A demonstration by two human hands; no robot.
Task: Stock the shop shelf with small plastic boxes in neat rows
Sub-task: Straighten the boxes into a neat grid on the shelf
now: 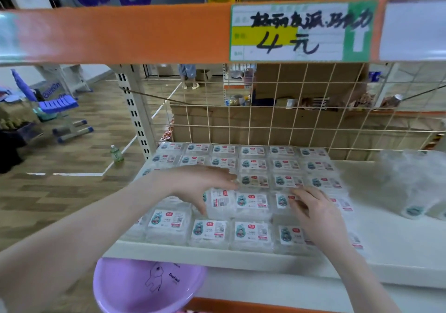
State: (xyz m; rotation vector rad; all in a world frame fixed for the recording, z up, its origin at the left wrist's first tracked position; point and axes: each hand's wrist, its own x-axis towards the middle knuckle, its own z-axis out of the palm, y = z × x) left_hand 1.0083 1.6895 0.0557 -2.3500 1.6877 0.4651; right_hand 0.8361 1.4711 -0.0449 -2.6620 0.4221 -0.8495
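Small clear plastic boxes [253,165] with white labels and a teal cartoon figure lie in several neat rows on the white shelf [241,256]. My left hand [193,184] reaches in from the left and spans one box [222,202] in the fourth row, thumb on its near left side and fingers over its far edge. My right hand [318,216] lies on the boxes to the right, its fingertips touching the label of a box [282,201] in the same row. It covers some of the boxes beneath it.
A heap of crumpled clear plastic wrap [415,179] sits on the shelf's right part. A wire grid [289,119] backs the shelf. An orange shelf strip [120,34] with a price tag [299,32] hangs overhead. Below the shelf edge stands a purple basin [149,286].
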